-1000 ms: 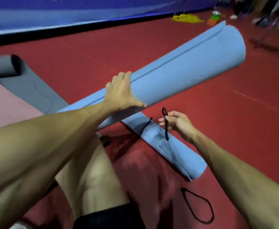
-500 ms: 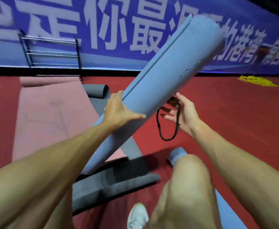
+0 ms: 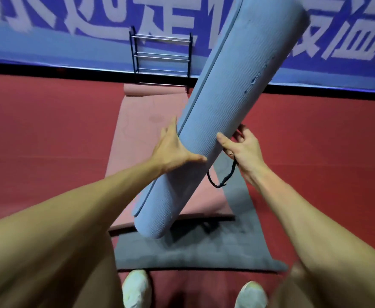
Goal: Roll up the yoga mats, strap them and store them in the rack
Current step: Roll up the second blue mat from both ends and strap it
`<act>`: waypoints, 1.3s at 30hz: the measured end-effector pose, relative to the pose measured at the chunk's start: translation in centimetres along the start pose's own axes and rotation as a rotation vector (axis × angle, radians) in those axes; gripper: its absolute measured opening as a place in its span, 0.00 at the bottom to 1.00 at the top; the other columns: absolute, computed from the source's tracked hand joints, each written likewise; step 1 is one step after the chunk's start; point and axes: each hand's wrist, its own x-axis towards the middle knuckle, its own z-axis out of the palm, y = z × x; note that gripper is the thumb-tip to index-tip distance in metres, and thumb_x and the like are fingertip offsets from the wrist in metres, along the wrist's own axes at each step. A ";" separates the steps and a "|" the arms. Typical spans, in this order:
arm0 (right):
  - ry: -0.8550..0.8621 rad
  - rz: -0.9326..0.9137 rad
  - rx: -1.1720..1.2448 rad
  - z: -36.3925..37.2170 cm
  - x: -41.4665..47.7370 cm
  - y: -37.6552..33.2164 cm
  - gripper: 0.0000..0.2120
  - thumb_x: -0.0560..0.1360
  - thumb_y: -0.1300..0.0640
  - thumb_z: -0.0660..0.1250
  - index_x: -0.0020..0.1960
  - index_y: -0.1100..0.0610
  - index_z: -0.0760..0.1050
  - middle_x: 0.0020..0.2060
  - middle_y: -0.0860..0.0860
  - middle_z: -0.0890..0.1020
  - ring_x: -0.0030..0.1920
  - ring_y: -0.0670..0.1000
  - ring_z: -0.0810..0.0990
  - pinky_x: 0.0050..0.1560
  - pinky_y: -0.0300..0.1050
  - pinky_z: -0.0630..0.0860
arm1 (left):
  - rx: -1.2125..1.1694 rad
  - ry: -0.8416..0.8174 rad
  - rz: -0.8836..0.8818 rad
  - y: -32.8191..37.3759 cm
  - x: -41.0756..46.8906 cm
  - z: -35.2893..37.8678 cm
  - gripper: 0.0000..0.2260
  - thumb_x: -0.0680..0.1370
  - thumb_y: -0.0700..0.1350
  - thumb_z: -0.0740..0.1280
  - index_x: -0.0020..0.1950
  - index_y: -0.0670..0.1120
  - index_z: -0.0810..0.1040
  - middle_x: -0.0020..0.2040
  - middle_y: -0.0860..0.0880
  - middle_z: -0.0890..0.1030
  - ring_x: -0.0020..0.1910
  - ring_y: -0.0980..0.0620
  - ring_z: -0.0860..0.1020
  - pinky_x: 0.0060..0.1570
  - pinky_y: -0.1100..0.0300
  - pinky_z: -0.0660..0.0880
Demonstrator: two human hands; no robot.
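Observation:
A rolled blue yoga mat (image 3: 224,103) is held up in the air, tilted with its far end high at the upper right. My left hand (image 3: 173,150) grips its left side with the thumb across the front. My right hand (image 3: 244,147) holds the mat's right side and pinches a black strap (image 3: 223,182), whose loop hangs below the fingers. A metal rack (image 3: 162,56) stands against the blue banner wall straight ahead. A pink mat (image 3: 142,138) and a grey mat (image 3: 191,247) lie unrolled on the red floor.
My two white shoes (image 3: 135,290) stand at the near edge of the grey mat. A blue banner with white characters (image 3: 71,30) covers the far wall. Red floor (image 3: 44,134) spreads to both sides of the mats.
I have stood up and turned toward the rack. The blue roll has been lifted off the floor and my right hand has closed in on it with the strap.

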 end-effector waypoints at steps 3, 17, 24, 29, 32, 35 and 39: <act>-0.036 -0.074 -0.071 1.6 0.5 0.0 0.24 0.72 0.63 0.73 0.65 0.57 0.72 0.59 0.47 0.79 0.53 0.35 0.79 0.52 0.32 0.75 | -0.021 -0.018 -0.027 -1.5 0.0 -0.9 0.57 0.46 0.63 0.81 0.70 0.53 0.61 0.63 0.49 0.69 0.62 0.51 0.72 0.62 0.48 0.72; -0.205 0.270 -0.425 -2.7 -0.5 2.5 0.32 0.64 0.75 0.74 0.65 0.63 0.71 0.57 0.53 0.80 0.52 0.48 0.80 0.51 0.43 0.78 | -0.198 -0.468 -0.239 -1.1 -0.7 1.4 0.44 0.66 0.55 0.78 0.71 0.58 0.52 0.62 0.58 0.71 0.60 0.53 0.74 0.51 0.51 0.76; -0.299 0.428 -0.426 -4.2 -0.9 3.0 0.27 0.63 0.78 0.71 0.60 0.63 0.75 0.51 0.57 0.84 0.51 0.55 0.83 0.54 0.53 0.78 | -0.208 -0.480 -0.174 1.3 -1.2 0.9 0.22 0.72 0.57 0.73 0.63 0.52 0.74 0.57 0.57 0.80 0.57 0.57 0.78 0.51 0.61 0.71; -0.318 0.475 -0.374 -3.9 -1.2 2.4 0.20 0.66 0.78 0.58 0.54 0.66 0.75 0.39 0.57 0.75 0.30 0.48 0.65 0.29 0.41 0.60 | -0.228 -0.303 -0.083 2.5 -1.0 0.6 0.44 0.68 0.56 0.76 0.72 0.55 0.48 0.60 0.59 0.69 0.51 0.65 0.72 0.40 0.65 0.70; -0.252 0.494 -0.368 -4.0 -1.2 2.2 0.20 0.66 0.77 0.53 0.52 0.66 0.77 0.31 0.54 0.74 0.27 0.47 0.67 0.32 0.41 0.64 | -0.295 -0.259 -0.007 3.7 -1.0 -0.1 0.34 0.69 0.52 0.74 0.69 0.51 0.61 0.60 0.58 0.74 0.49 0.66 0.76 0.46 0.66 0.72; -0.162 0.470 -0.383 -3.6 -0.9 2.1 0.18 0.69 0.76 0.51 0.48 0.67 0.78 0.32 0.58 0.77 0.28 0.52 0.72 0.37 0.45 0.76 | -0.405 -0.105 0.046 4.7 -0.6 -0.4 0.39 0.60 0.60 0.80 0.64 0.49 0.67 0.57 0.55 0.79 0.53 0.60 0.79 0.54 0.60 0.75; 0.036 0.428 -0.396 -2.8 -0.2 3.4 0.12 0.62 0.67 0.58 0.37 0.64 0.81 0.33 0.59 0.82 0.35 0.58 0.81 0.47 0.61 0.82 | -0.314 0.011 0.087 4.9 -0.7 -0.4 0.49 0.56 0.62 0.79 0.69 0.51 0.59 0.60 0.57 0.74 0.57 0.59 0.76 0.55 0.59 0.76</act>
